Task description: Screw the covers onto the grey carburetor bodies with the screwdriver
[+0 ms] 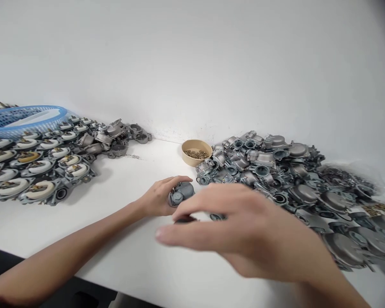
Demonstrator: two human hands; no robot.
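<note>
A small grey metal carburetor [183, 193] rests in the fingers of my left hand [160, 194], just over the white table. Its round side fitting faces toward me. Nearer the camera, my right hand [234, 231] reaches across from the right, slightly blurred, its thumb and index finger apart. In the gap between them shows a small dark thing [184, 219]; I cannot tell whether it is touched or lies behind the fingers. My right hand partly covers the view of the table and of a carburetor piece [217, 217] behind it.
A tan paper bowl [197, 161] of small brass-coloured parts stands at the back. To its right spreads a heap of carburetors [259, 158]. At left, carburetor bodies with white floats [40, 167] lie in rows beside a blue basket [56, 112] and loose grey bowls [115, 137].
</note>
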